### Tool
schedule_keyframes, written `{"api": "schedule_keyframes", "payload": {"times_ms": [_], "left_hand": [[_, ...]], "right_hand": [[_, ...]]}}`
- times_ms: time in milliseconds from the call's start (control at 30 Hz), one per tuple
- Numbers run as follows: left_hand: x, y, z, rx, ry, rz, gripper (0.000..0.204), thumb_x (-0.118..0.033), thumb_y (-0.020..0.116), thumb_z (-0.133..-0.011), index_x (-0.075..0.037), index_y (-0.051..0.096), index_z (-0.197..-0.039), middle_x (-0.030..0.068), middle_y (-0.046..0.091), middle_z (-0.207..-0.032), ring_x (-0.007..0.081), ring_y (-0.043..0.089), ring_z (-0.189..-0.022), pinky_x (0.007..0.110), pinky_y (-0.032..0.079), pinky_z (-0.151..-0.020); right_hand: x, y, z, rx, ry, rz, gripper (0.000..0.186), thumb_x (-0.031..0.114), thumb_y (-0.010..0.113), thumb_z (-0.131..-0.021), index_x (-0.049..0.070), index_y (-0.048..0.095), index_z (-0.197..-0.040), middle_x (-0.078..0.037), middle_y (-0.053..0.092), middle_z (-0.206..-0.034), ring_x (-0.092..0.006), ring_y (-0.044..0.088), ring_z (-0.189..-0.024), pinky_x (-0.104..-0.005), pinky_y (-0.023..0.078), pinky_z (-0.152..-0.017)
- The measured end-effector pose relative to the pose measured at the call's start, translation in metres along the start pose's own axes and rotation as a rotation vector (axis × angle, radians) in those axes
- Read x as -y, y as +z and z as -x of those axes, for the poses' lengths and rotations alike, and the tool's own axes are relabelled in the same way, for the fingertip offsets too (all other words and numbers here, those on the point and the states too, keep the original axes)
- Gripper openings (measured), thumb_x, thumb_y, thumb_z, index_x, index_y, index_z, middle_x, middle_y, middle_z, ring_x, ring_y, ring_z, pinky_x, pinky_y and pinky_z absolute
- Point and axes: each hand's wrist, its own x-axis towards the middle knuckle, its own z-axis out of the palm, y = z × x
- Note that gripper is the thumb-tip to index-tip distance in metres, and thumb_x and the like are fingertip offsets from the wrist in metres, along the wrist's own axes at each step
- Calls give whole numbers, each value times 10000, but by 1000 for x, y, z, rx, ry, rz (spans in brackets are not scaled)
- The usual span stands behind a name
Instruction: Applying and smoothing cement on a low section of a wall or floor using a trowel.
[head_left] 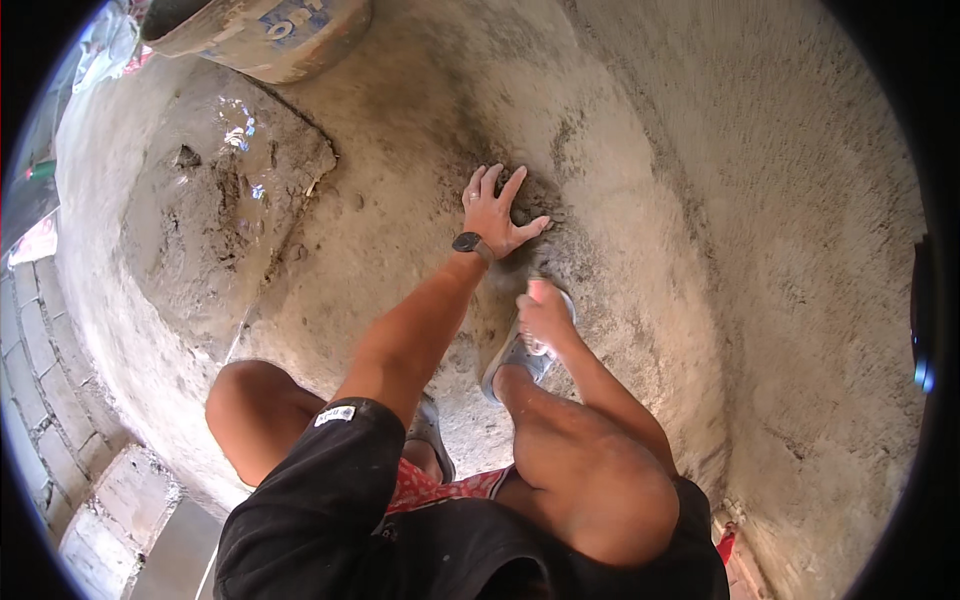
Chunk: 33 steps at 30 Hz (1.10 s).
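Observation:
My left hand [490,215], with a dark watch on the wrist, presses on the rough grey cement floor [390,260]. Its fingers are spread over a darker, crumbly patch of mortar [535,200] and hold nothing. Closer to me, my right hand [546,322] is closed around a reddish-pink, handle-like piece [541,290]. The rest of that piece is hidden by the hand, so its kind is unclear. Right beneath this hand is my right foot in a grey sandal [500,372]; the other sandal [428,440] shows between my legs.
A wet heap of mortar [220,180] lies on a flat sheet at the left. Behind it stands a dirty bucket [290,45]. A rough plastered wall [810,250] rises along the right. Grey blocks [45,370] line the far left edge.

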Motion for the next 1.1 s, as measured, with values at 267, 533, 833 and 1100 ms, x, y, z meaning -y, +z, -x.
{"api": "schedule_keyframes", "payload": {"times_ms": [267,533,833,1100], "left_hand": [[6,-37,-20,-215,-94,43,655,-485,677,-649,-156,493,-1185,173,413,-1198,387,363,-1120,510,292,-941],[-45,-227,-149,-586,-17,10,667,-506,661,-647,-135,502,-1178,202,395,-1214,390,351,-1144,492,314,-941],[32,-441,-270,-403,-102,-112,696,-544,501,-796,-64,396,-1289,259,434,-1253,379,422,-1165,412,337,-981],[49,-286,-138,-892,37,10,426,-236,615,-789,1,501,-1124,157,541,-1004,290,529,-917,363,415,-825]], "right_hand": [[77,22,16,143,-70,65,148,99,506,-761,-19,454,-832,-92,528,-608,-173,546,-462,-312,432,-445],[282,15,94,333,-547,139,123,140,497,-771,25,458,-753,-46,506,-584,-142,550,-510,-292,427,-465],[456,44,40,-367,-1043,1133,275,229,456,-791,14,527,-946,-169,613,-822,-306,607,-686,-389,498,-629],[242,-105,-80,-625,-588,930,356,208,495,-778,67,510,-1104,-206,609,-951,-380,574,-921,-455,463,-767]]}}
